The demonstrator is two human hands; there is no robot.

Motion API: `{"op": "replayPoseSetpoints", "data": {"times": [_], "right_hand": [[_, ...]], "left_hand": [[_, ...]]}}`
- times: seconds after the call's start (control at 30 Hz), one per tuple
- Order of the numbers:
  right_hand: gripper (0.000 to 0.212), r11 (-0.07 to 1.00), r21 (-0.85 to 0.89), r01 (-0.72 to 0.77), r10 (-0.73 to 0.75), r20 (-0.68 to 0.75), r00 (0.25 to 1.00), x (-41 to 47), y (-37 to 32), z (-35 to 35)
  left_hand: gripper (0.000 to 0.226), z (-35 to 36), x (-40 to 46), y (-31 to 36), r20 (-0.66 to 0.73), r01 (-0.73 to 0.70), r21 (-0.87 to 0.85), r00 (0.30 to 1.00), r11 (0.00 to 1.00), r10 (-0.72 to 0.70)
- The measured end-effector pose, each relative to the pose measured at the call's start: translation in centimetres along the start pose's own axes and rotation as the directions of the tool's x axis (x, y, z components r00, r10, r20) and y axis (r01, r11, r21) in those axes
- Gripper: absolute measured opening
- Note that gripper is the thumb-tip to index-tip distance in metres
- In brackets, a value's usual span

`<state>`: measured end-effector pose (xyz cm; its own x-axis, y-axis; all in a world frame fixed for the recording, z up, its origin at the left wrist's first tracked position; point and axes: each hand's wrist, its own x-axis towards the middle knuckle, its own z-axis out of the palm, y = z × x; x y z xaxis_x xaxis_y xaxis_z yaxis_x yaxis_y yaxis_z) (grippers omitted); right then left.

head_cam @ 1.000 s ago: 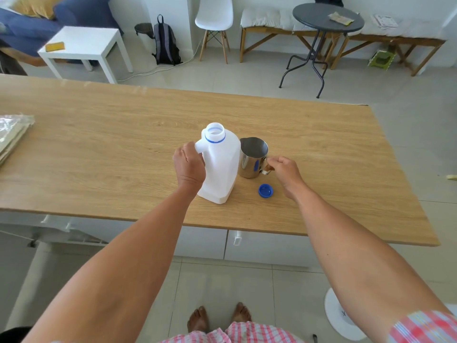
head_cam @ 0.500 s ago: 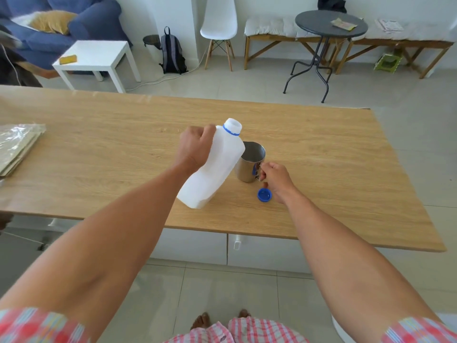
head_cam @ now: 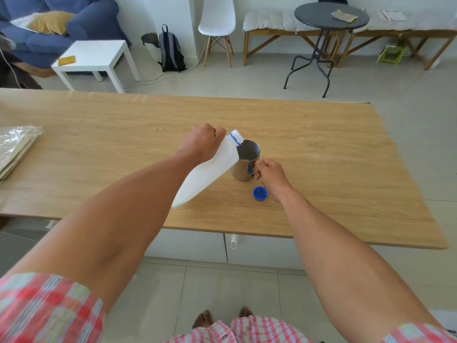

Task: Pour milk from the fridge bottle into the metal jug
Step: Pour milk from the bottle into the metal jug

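My left hand (head_cam: 201, 142) grips the handle of a white plastic milk bottle (head_cam: 210, 173) with a blue neck ring. The bottle is lifted off the wooden table (head_cam: 321, 149) and tipped far to the right, its open mouth over the rim of the metal jug (head_cam: 244, 160). The jug stands upright on the table. My right hand (head_cam: 270, 174) holds the jug's handle on its right side. Whether milk flows is hidden by the bottle's neck. The blue cap (head_cam: 260, 193) lies on the table in front of the jug.
A stack wrapped in clear plastic (head_cam: 16, 147) lies at the table's left edge. Beyond the table stand a white side table (head_cam: 96, 58), a backpack (head_cam: 170, 52), a white chair (head_cam: 217, 23) and a round dark table (head_cam: 329, 18).
My left hand has lifted the bottle from the table and tilted it steadily rightward until its mouth reaches the jug's rim. My right hand stays on the jug's handle.
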<state>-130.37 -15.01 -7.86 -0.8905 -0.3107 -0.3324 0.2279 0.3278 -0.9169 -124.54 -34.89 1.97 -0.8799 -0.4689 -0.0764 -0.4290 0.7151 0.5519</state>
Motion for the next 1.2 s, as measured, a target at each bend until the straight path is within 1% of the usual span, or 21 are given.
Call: {"op": "replayPoseSetpoints", "data": {"times": [0.13,0.27,0.47,0.77,1.0,1.2], "right_hand": [[0.034,1.000,0.022,0.009,-0.008,-0.009,1.000,0.1,0.1,0.0],[0.036,1.000,0.023,0.017,-0.016,-0.015,1.000,0.1,0.2,0.2],[0.029,1.000,0.010,0.023,-0.023,-0.015,1.000,0.0,0.3,0.4],[0.025,1.000,-0.004,0.017,-0.017,-0.016,1.000,0.0,0.3,0.7],[0.024,1.000,-0.010,0.010,-0.010,-0.018,1.000,0.1,0.4,1.0],[0.022,1.000,0.001,0.000,0.000,-0.019,1.000,0.2,0.4,1.2]], "left_hand": [[0.043,0.4,0.6,-0.1,-0.005,0.042,0.010,0.999,0.999,-0.042],[0.041,1.0,0.7,-0.3,0.011,0.037,0.082,0.999,0.996,-0.038],[0.043,1.6,0.5,-0.2,0.008,0.024,0.193,1.000,0.981,-0.026],[0.042,2.0,0.4,-0.1,0.004,0.035,0.243,0.999,0.970,-0.037],[0.047,1.9,0.9,0.1,0.002,-0.041,0.339,0.999,0.940,0.043],[0.045,1.7,1.2,0.3,0.018,-0.082,0.399,0.996,0.913,0.082]]}}
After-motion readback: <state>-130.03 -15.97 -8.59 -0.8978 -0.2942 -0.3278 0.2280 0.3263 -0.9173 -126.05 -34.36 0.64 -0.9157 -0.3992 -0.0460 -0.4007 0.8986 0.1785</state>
